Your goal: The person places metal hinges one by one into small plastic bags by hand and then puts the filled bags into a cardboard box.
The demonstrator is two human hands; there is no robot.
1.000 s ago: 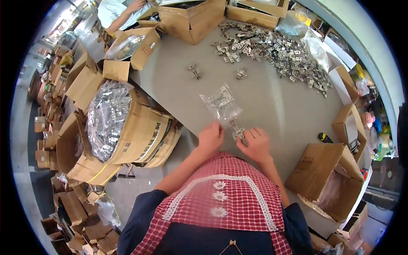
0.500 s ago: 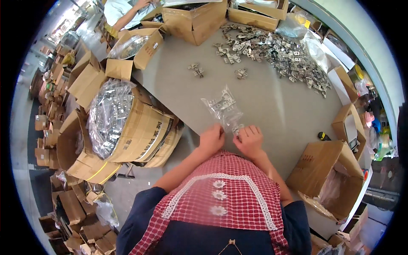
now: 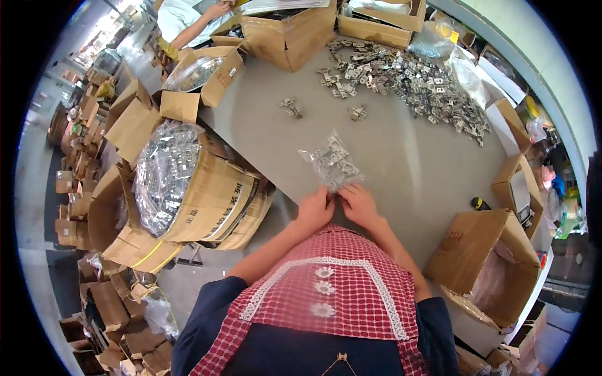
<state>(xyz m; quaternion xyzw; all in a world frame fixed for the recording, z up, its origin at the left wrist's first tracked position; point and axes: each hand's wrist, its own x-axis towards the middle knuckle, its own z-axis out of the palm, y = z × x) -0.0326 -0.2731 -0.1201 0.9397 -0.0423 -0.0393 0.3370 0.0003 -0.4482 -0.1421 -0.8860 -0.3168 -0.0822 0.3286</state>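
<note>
A clear plastic bag [image 3: 318, 164] with metal hinges in it lies on the grey table just beyond my hands. My left hand [image 3: 315, 205] pinches the near edge of the bag with its fingers closed. Close beside it, my right hand [image 3: 357, 202] is closed at the same near edge, its fingers bent over the plastic. Farther off on the table are two small groups of hinges, one to the left [image 3: 291, 107] and one to the right [image 3: 357, 112]. A big heap of loose metal hinges [image 3: 426, 84] spreads over the far right.
On the left, a carton [image 3: 216, 197] holds many bagged metal parts [image 3: 168, 172]. An open carton [image 3: 476, 260] stands at the right, with a black and yellow tool [image 3: 480, 203] near it. More boxes [image 3: 288, 34] line the far edge, where a co-worker's arm [image 3: 194, 28] shows.
My right hand has moved left, up against my left hand. The hinge that was at its fingers now appears to be inside the bag with the others.
</note>
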